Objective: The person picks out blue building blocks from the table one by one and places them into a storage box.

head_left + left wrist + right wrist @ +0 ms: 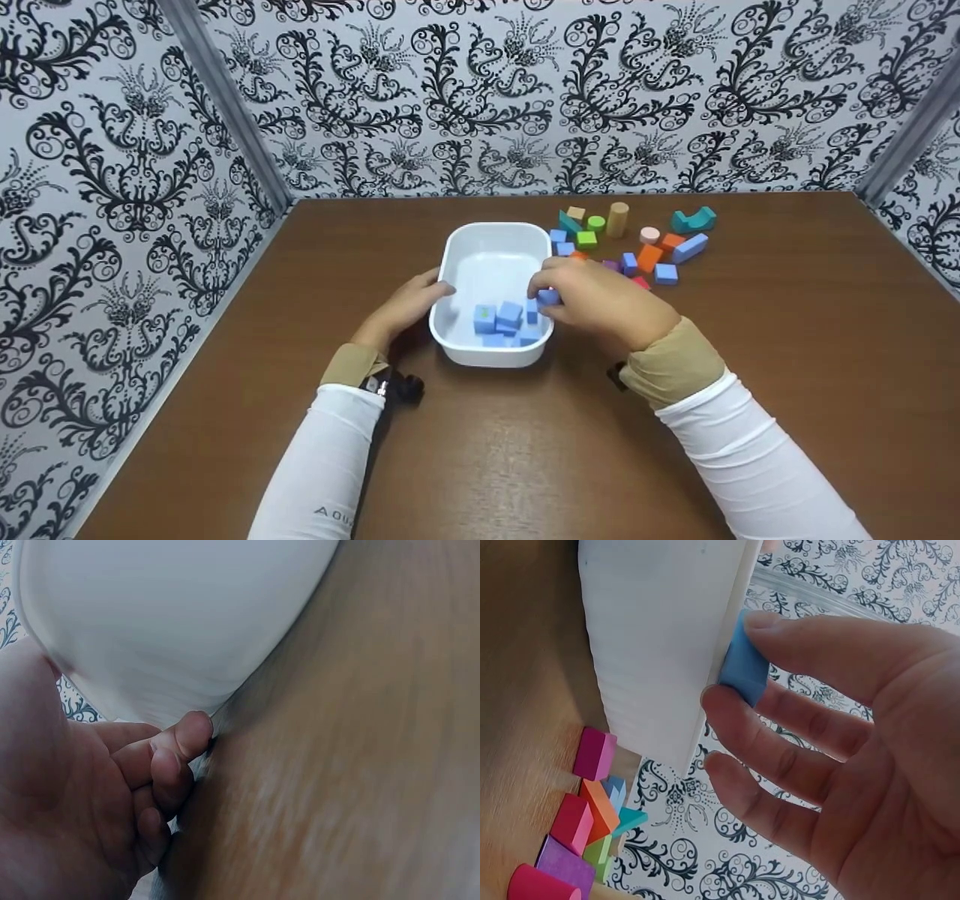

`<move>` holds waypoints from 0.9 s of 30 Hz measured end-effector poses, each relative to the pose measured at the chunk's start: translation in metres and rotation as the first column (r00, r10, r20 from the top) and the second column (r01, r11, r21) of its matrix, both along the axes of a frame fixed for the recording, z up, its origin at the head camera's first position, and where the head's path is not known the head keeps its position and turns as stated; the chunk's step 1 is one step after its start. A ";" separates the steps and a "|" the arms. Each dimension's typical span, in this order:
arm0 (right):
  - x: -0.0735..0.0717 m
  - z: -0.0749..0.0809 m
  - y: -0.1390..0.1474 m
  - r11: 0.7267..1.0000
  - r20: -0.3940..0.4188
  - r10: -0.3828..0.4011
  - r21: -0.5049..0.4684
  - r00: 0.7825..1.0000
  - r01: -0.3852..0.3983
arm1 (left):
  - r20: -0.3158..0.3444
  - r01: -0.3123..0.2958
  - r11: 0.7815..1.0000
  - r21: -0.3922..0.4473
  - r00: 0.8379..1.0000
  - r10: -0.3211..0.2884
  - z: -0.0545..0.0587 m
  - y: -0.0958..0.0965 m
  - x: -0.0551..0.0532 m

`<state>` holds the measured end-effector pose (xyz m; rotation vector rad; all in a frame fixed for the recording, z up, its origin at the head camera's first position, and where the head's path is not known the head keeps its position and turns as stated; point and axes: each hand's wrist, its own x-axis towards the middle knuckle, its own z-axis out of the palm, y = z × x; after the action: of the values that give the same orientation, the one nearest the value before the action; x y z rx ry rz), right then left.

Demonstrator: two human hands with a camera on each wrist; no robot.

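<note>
At the centre of the head frame, the white tray [487, 274] is set between the hands, its long axis running from top to bottom. Its left rim is gripped by the left hand [406, 305]. Over its right rim, a blue block [744, 667] is pinched by the right hand [604, 298], tilted in the wrist frame; its long axis cannot be told.

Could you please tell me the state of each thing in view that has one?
White tub: upright, lidless, partly filled.
Blue blocks in the tub: gathered at its near end.
Held blue block: pinched, at the right rim.
Wooden cylinder: standing on end.
Loose blocks: scattered, unboxed.
Left hand: holding the tub's left side.
Right hand: pinching a block.
</note>
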<state>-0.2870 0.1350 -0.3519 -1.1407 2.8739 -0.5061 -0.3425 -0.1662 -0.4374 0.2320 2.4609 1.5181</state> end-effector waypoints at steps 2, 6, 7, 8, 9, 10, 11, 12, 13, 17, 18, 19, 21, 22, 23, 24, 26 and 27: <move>0.000 -0.001 -0.002 1.000 0.004 0.002 0.002 1.000 -0.002 | 0.004 -0.002 1.000 -0.003 1.000 0.002 0.000 0.000 0.000; 0.000 -0.002 -0.006 1.000 0.015 0.004 0.003 1.000 -0.004 | 0.000 -0.005 1.000 -0.014 1.000 0.005 0.000 -0.001 -0.001; 0.000 -0.003 -0.007 1.000 0.021 0.005 0.003 1.000 -0.005 | -0.003 -0.006 1.000 -0.017 1.000 0.006 -0.001 -0.001 -0.001; 0.000 -0.004 -0.008 1.000 0.022 0.008 0.005 1.000 -0.008 | -0.008 -0.005 1.000 -0.021 1.000 0.005 -0.001 -0.002 -0.001; 0.000 -0.005 -0.009 1.000 0.023 0.009 0.007 1.000 -0.009 | -0.012 -0.005 1.000 -0.024 1.000 0.005 -0.001 -0.002 -0.001; 0.001 -0.005 -0.010 1.000 0.024 0.011 0.008 1.000 -0.011 | -0.016 -0.004 1.000 -0.027 1.000 0.003 -0.002 -0.002 -0.002; 0.001 -0.006 -0.011 1.000 0.025 0.014 0.010 1.000 -0.014 | -0.020 -0.003 1.000 -0.031 1.000 0.002 -0.002 -0.003 -0.002; 0.001 -0.007 -0.012 1.000 0.020 0.018 0.012 1.000 -0.019 | -0.021 0.000 0.999 -0.033 1.000 0.000 -0.002 -0.003 -0.001; 0.001 -0.007 -0.013 1.000 0.013 0.023 0.012 1.000 -0.023 | -0.023 0.002 0.999 -0.034 1.000 -0.003 -0.002 -0.003 -0.002; 0.003 -0.007 -0.014 0.999 0.002 0.038 -0.004 0.999 -0.038 | -0.019 0.007 0.999 -0.039 1.000 -0.008 -0.003 -0.003 -0.003; 0.003 -0.008 -0.014 0.999 -0.001 0.046 -0.010 0.999 -0.046 | -0.016 0.007 0.999 -0.040 1.000 -0.008 -0.003 -0.003 -0.003; 0.003 -0.008 -0.015 0.999 -0.002 0.050 -0.016 0.999 -0.050 | -0.017 0.005 0.999 -0.043 1.000 -0.006 -0.003 -0.003 -0.004; 0.003 -0.009 -0.015 0.998 0.000 0.058 -0.024 0.998 -0.058 | -0.018 0.001 0.999 -0.049 1.000 -0.002 -0.003 -0.002 -0.003; 0.003 -0.010 -0.015 0.998 0.003 0.058 -0.025 0.998 -0.058 | -0.020 0.000 0.999 -0.052 1.000 -0.001 -0.002 -0.002 -0.003; 0.003 -0.010 -0.016 0.998 0.006 0.058 -0.027 0.998 -0.058 | -0.019 -0.001 0.999 -0.053 1.000 0.000 -0.002 -0.002 -0.003; 0.003 -0.011 -0.016 0.998 0.005 0.058 -0.027 0.998 -0.058 | -0.021 -0.001 0.998 -0.055 1.000 0.000 -0.002 -0.002 -0.002; 0.002 -0.012 -0.017 0.998 0.012 0.050 -0.031 0.999 -0.050 | -0.025 -0.001 0.999 -0.054 1.000 -0.001 -0.002 -0.001 -0.002; 0.002 -0.012 -0.017 0.998 0.016 0.046 -0.035 0.999 -0.045 | -0.027 0.000 0.999 -0.053 1.000 -0.002 -0.002 -0.001 -0.003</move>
<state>-0.2849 0.1182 -0.3637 -1.1977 2.8285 -0.5635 -0.3452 -0.1672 -0.4395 0.2462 2.5179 1.4569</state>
